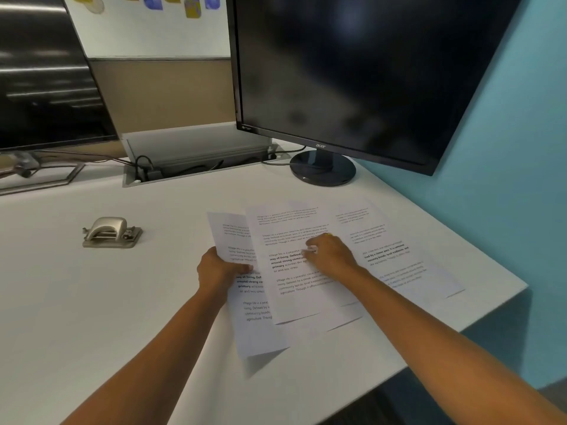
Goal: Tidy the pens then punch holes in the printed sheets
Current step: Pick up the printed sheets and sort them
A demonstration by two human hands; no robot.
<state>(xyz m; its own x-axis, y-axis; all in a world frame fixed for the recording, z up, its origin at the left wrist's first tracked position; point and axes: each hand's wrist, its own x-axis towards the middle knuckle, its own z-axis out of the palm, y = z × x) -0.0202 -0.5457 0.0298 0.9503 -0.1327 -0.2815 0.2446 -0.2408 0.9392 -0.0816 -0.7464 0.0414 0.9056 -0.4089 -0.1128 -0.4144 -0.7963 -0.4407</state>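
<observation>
I see both bare forearms reaching up from the bottom of the frame toward its centre. My left hand (219, 269) sits just left of centre, thumb laid over the top and fingers curled beneath — a pinching hold. My right hand (329, 256), just right of centre, rests palm down with fingers bent.
</observation>
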